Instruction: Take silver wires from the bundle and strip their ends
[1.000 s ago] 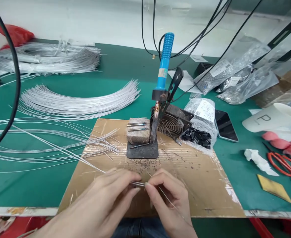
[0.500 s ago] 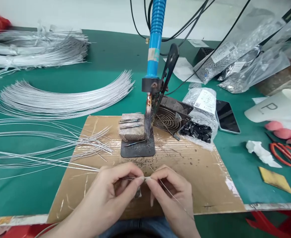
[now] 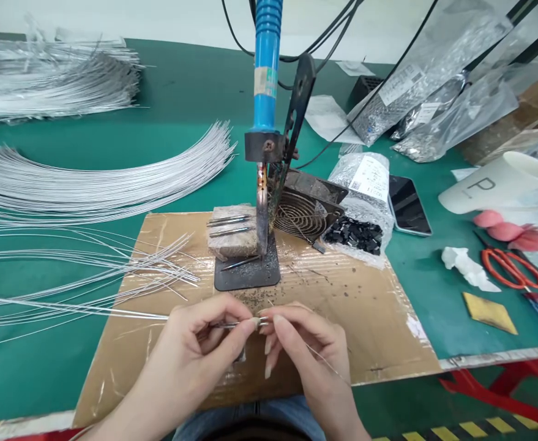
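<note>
My left hand (image 3: 204, 352) pinches the ends of white wires (image 3: 135, 313) that run in from the left, their tips between thumb and forefinger. Close against it, my right hand (image 3: 317, 349) is pinched at those tips, its lower fingers partly extended. A thin metallic strand (image 3: 326, 361), which looks like solder wire, passes through the right hand. Just beyond both hands, a blue-handled soldering iron (image 3: 265, 86) is clamped upright, tip down over a black plate (image 3: 248, 278). Exactly how the wire tips meet is too small to make out.
Cardboard (image 3: 360, 324) lies under the hands. A grey block (image 3: 232, 239) bears metal rods. Behind are a fan (image 3: 300, 214) and a bag of black parts (image 3: 355, 236). Loose wires (image 3: 80, 260) and a wire bundle (image 3: 108, 177) lie left; scissors (image 3: 507, 266) and a cup (image 3: 502, 184) right.
The whole view has shifted, with the bench things now further left and slightly higher. My right thumb and fingers have changed position at the wire tips, and its lower fingers show more.
</note>
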The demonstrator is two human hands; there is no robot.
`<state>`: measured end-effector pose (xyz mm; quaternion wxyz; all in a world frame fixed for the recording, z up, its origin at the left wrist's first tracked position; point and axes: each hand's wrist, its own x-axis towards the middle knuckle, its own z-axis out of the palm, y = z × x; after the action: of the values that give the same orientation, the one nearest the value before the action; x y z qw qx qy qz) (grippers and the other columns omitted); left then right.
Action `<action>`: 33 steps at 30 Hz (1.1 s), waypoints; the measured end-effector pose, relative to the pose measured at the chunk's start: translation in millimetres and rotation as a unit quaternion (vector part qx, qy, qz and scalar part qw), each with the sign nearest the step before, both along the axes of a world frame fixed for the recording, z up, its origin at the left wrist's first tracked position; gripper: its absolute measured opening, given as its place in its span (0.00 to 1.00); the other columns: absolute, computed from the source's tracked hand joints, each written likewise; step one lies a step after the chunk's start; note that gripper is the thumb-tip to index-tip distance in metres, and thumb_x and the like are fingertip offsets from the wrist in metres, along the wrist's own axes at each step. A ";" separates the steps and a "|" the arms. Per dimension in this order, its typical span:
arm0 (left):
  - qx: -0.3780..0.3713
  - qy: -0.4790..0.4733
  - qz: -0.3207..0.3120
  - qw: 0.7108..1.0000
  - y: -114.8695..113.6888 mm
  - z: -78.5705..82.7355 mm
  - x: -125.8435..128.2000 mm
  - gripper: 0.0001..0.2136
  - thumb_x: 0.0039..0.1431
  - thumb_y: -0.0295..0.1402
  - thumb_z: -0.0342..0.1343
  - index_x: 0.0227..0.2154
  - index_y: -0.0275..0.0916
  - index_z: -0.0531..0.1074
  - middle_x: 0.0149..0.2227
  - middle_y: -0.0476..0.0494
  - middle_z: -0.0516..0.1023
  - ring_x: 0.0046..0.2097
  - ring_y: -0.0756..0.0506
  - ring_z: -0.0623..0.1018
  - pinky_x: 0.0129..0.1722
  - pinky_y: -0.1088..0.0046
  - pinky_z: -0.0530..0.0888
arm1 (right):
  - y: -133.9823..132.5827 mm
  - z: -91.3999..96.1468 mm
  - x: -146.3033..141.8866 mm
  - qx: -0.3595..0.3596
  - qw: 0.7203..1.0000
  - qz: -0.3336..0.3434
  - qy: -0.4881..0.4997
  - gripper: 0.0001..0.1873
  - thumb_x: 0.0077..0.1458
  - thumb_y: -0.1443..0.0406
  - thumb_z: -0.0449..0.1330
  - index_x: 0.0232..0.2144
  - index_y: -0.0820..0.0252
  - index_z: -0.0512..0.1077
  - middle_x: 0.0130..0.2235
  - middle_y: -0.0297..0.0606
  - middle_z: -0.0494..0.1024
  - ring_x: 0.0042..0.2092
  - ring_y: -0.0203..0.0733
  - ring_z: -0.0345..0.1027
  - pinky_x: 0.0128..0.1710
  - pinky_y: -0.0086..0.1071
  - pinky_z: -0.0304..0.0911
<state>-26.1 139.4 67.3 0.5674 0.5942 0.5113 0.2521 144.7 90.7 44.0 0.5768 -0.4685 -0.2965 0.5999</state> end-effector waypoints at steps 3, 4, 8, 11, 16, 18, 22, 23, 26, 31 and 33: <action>0.008 -0.027 0.010 1.000 0.5 4.4 3.6 0.10 0.65 0.37 0.62 0.29 0.40 0.79 0.23 0.52 0.73 0.26 0.52 0.67 0.25 0.80 0.62 | -0.1 -0.1 -3.3 -0.012 0.999 -0.001 0.049 0.06 0.62 0.60 0.69 0.37 0.54 0.86 0.31 0.35 0.79 0.24 0.32 0.72 0.25 0.25 0.72; 0.007 -0.028 0.016 0.999 0.2 6.9 5.0 0.09 0.64 0.37 0.62 0.29 0.40 0.79 0.23 0.52 0.73 0.26 0.52 0.67 0.25 0.80 0.62 | -0.1 -0.7 -4.2 -0.014 0.998 -0.001 0.062 0.06 0.62 0.60 0.70 0.36 0.54 0.86 0.31 0.35 0.79 0.24 0.31 0.72 0.25 0.24 0.71; -0.014 -0.004 0.048 0.999 -1.9 17.0 9.8 0.10 0.62 0.37 0.62 0.27 0.39 0.78 0.22 0.53 0.72 0.26 0.52 0.65 0.26 0.79 0.61 | -0.1 -2.9 -7.0 -0.026 0.995 0.004 0.100 0.06 0.60 0.60 0.72 0.37 0.56 0.86 0.30 0.34 0.80 0.23 0.30 0.71 0.26 0.24 0.70; -0.006 0.003 0.047 0.999 -2.3 18.5 10.2 0.11 0.63 0.37 0.61 0.27 0.39 0.78 0.23 0.52 0.73 0.27 0.52 0.65 0.27 0.78 0.61 | 0.2 -3.5 -8.4 -0.033 0.992 0.002 0.118 0.07 0.59 0.60 0.73 0.36 0.57 0.85 0.28 0.33 0.80 0.22 0.30 0.71 0.25 0.23 0.69; 0.028 0.016 0.014 0.999 -2.0 14.3 7.3 0.12 0.64 0.37 0.59 0.26 0.40 0.78 0.21 0.53 0.69 0.26 0.51 0.62 0.25 0.75 0.58 | 0.6 -2.9 -9.1 -0.040 0.992 -0.004 0.117 0.08 0.58 0.59 0.73 0.34 0.58 0.85 0.27 0.33 0.80 0.21 0.30 0.70 0.22 0.23 0.67; 0.025 0.035 0.018 0.999 -2.3 13.4 7.0 0.12 0.65 0.37 0.59 0.26 0.39 0.77 0.21 0.53 0.69 0.26 0.51 0.61 0.26 0.74 0.57 | 0.8 -2.6 -8.7 -0.042 0.992 -0.003 0.120 0.08 0.58 0.59 0.73 0.33 0.58 0.85 0.26 0.34 0.80 0.21 0.31 0.70 0.21 0.23 0.67; 0.037 0.029 0.003 0.999 -2.7 11.9 6.8 0.13 0.65 0.38 0.58 0.27 0.40 0.78 0.22 0.52 0.70 0.26 0.51 0.62 0.26 0.74 0.57 | 1.4 -4.6 -6.3 -0.047 0.988 0.005 0.144 0.08 0.56 0.60 0.74 0.32 0.59 0.85 0.26 0.35 0.80 0.21 0.31 0.70 0.19 0.21 0.66; 0.036 0.025 0.000 0.999 -2.5 11.8 6.6 0.13 0.65 0.38 0.58 0.27 0.40 0.78 0.22 0.52 0.71 0.26 0.51 0.62 0.25 0.75 0.57 | 1.7 -5.9 -5.3 -0.046 0.987 0.010 0.153 0.08 0.56 0.60 0.74 0.32 0.59 0.85 0.26 0.34 0.80 0.20 0.31 0.70 0.18 0.21 0.66; 0.020 0.027 0.000 0.999 -1.5 12.9 5.8 0.12 0.65 0.38 0.59 0.27 0.39 0.79 0.23 0.51 0.73 0.26 0.51 0.64 0.26 0.75 0.59 | 3.0 -9.9 -2.1 -0.042 0.982 0.036 0.179 0.08 0.56 0.61 0.75 0.30 0.60 0.85 0.25 0.34 0.80 0.19 0.29 0.68 0.17 0.19 0.66; 0.045 0.019 -0.033 0.998 0.8 13.0 3.9 0.12 0.65 0.37 0.59 0.27 0.39 0.79 0.22 0.50 0.75 0.25 0.51 0.65 0.24 0.77 0.59 | 4.2 -13.5 -0.1 -0.036 0.979 0.052 0.194 0.08 0.57 0.63 0.74 0.30 0.61 0.84 0.25 0.34 0.80 0.18 0.29 0.70 0.18 0.18 0.67; 0.057 0.026 -0.027 0.998 0.7 11.4 3.6 0.13 0.66 0.37 0.58 0.27 0.39 0.79 0.22 0.51 0.74 0.25 0.51 0.64 0.23 0.77 0.59 | 3.6 -14.3 -1.1 -0.027 0.979 0.048 0.194 0.07 0.58 0.62 0.73 0.31 0.60 0.85 0.26 0.34 0.81 0.19 0.29 0.71 0.19 0.18 0.68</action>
<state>-22.5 140.1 78.7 0.5258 0.6455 0.4946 0.2494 143.6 94.2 29.6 0.5814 -0.3437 -0.1849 0.7139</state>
